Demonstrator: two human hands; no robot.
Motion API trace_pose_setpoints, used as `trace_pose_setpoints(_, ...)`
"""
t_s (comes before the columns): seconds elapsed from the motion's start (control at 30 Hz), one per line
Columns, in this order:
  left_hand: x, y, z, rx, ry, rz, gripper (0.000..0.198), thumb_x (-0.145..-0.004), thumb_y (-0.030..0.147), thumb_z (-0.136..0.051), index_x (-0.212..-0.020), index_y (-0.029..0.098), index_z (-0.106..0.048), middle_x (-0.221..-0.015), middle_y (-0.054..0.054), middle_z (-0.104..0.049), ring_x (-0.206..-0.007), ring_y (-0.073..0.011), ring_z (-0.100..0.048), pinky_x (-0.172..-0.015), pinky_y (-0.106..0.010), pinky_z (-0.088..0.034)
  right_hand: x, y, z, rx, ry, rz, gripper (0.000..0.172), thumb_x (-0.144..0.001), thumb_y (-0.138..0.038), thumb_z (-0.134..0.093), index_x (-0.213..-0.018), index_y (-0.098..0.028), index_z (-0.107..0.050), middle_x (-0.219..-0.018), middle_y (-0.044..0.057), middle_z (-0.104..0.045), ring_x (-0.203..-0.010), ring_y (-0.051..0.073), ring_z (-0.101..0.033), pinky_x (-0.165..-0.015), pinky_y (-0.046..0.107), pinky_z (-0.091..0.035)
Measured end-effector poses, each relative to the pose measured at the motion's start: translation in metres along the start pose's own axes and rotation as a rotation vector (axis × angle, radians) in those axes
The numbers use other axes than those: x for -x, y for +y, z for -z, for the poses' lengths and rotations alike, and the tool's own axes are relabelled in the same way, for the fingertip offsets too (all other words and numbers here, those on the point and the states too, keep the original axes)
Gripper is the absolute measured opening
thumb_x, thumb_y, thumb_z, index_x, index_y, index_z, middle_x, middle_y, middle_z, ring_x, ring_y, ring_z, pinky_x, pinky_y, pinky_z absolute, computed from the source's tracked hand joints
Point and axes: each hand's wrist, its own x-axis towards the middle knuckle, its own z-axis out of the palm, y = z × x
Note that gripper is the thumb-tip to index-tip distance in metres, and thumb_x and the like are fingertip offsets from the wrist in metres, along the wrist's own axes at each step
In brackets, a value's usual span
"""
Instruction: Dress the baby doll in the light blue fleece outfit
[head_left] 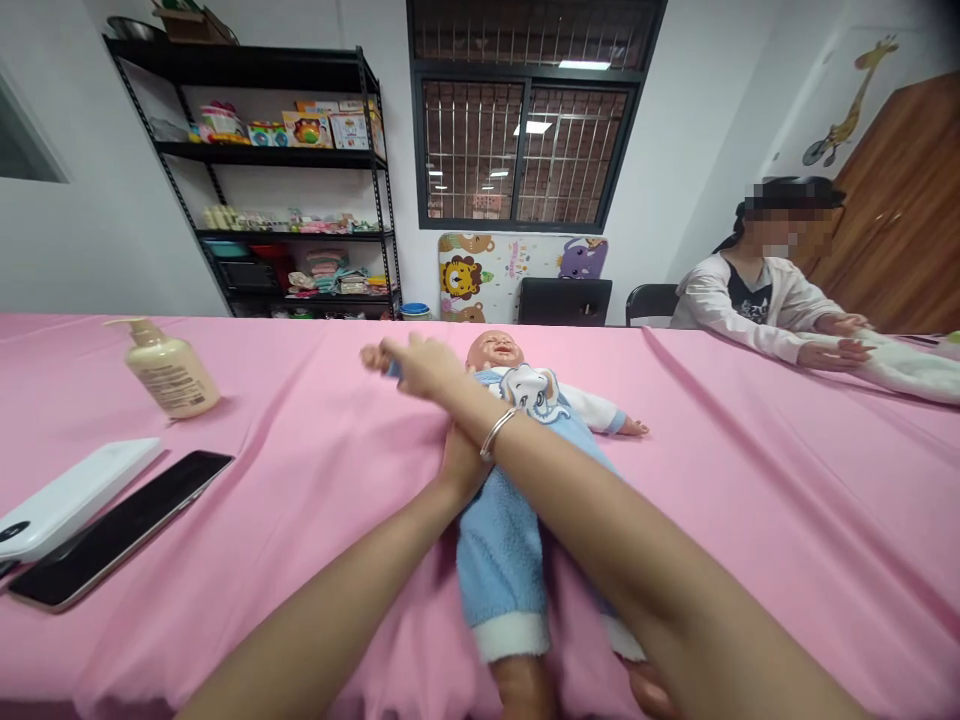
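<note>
A baby doll (499,530) in a light blue and white outfit lies on its back, head at the far end and one arm stretched to the right. My right arm, with a silver bracelet (496,434) at the wrist, crosses over the doll's chest. Closed round the doll's other arm near its cuff is my right hand (424,366); the doll's small hand (373,357) sticks out beyond it. My left hand (461,462) rests against the doll's side, below my right wrist. Its fingers are hidden behind my right forearm.
A pink cloth (322,430) covers the table. At left are a pump bottle (171,370), a white device (79,495) and a black phone (124,528). A co-worker (757,290) sits at the far right, hands on a white-clothed thing (919,365). Stocked shelves (274,150) stand behind.
</note>
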Motion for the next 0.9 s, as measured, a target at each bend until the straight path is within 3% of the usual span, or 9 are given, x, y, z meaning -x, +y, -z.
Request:
trace_pose_setpoints(0.1,-0.003,0.014,0.003,-0.117,0.043,-0.136,0.041,-0.085,0.020,-0.044,-0.126,0.014,-0.039,-0.125,-0.018,-0.041,-0.127,-0.0306,-0.028,-0.102,-0.050,-0.033,-0.003,0.038,0.028,-0.179,0.197,-0.232,0.049,-0.071,-0.018,-0.056,-0.116,-0.014,-0.038,-0.104,0.012,-0.050,-0.084,0.022,-0.052,-0.072,0.034,-0.042)
trace_pose_setpoints(0.2,-0.009,0.021,0.009,-0.177,0.147,-0.160,0.044,-0.086,0.016,-0.041,-0.129,0.011,-0.032,-0.131,-0.019,-0.033,-0.132,-0.0300,-0.019,-0.106,-0.050,-0.027,0.009,0.067,0.045,-0.533,0.257,-0.344,0.032,-0.069,-0.017,-0.058,-0.098,-0.013,-0.046,-0.086,0.002,-0.053,-0.072,0.012,-0.048,-0.070,0.025,-0.041)
trace_pose_setpoints(0.3,-0.016,0.021,0.017,-0.194,0.194,-0.153,0.049,-0.085,0.016,-0.043,-0.130,0.011,-0.027,-0.133,-0.019,-0.030,-0.133,-0.0295,-0.016,-0.108,-0.049,-0.023,0.030,0.074,0.052,-0.655,0.112,-0.244,0.022,-0.072,-0.029,-0.062,-0.083,-0.013,-0.051,-0.075,0.000,-0.053,-0.067,0.010,-0.046,-0.066,0.023,-0.039)
trace_pose_setpoints(0.43,-0.024,0.017,0.029,-0.206,0.178,-0.072,0.045,-0.083,0.020,-0.048,-0.124,0.010,-0.032,-0.117,-0.018,-0.044,-0.120,-0.0293,-0.038,-0.100,-0.046,-0.035,0.051,0.063,0.061,-0.592,-0.188,-0.067,0.041,-0.078,-0.053,-0.053,-0.068,-0.013,-0.057,-0.066,0.002,-0.055,-0.069,0.014,-0.051,-0.067,0.023,-0.040)
trace_pose_setpoints(0.53,-0.029,0.019,0.037,-0.240,0.081,0.018,0.030,-0.080,0.024,-0.055,-0.107,0.014,-0.045,-0.096,-0.011,-0.052,-0.098,-0.0264,-0.051,-0.086,-0.040,-0.043,0.056,0.057,0.068,-0.446,-0.234,-0.058,0.040,-0.071,-0.051,-0.063,-0.059,-0.013,-0.057,-0.061,0.003,-0.056,-0.070,0.015,-0.053,-0.066,0.021,-0.040)
trace_pose_setpoints(0.63,-0.035,0.023,0.045,-0.263,-0.014,0.099,0.022,-0.073,0.024,-0.063,-0.088,0.017,-0.049,-0.087,-0.007,-0.052,-0.087,-0.0249,-0.053,-0.076,-0.035,-0.045,0.056,0.059,0.070,-0.460,-0.247,-0.101,0.029,-0.067,-0.037,-0.070,-0.058,-0.012,-0.058,-0.059,0.003,-0.057,-0.067,0.014,-0.053,-0.064,0.021,-0.039)
trace_pose_setpoints(0.8,-0.041,0.019,0.048,-0.099,-0.150,0.130,0.017,-0.069,0.010,-0.054,-0.083,0.019,-0.049,-0.074,-0.001,-0.053,-0.070,-0.0169,-0.053,-0.064,-0.026,-0.042,0.055,0.065,0.063,-1.004,-0.281,-0.226,0.023,-0.075,-0.029,-0.061,-0.062,-0.012,-0.055,-0.057,0.002,-0.055,-0.052,0.009,-0.048,-0.050,0.020,-0.037)
trace_pose_setpoints(0.9,-0.037,0.018,0.045,-0.007,-0.165,0.059,0.013,-0.068,0.009,-0.050,-0.075,0.018,-0.047,-0.068,0.001,-0.050,-0.061,-0.0127,-0.049,-0.060,-0.023,-0.040,0.046,0.067,0.054,-1.301,-0.317,-0.264,0.021,-0.074,-0.028,-0.062,-0.065,-0.012,-0.052,-0.056,0.001,-0.053,-0.048,0.009,-0.048,-0.047,0.019,-0.038)
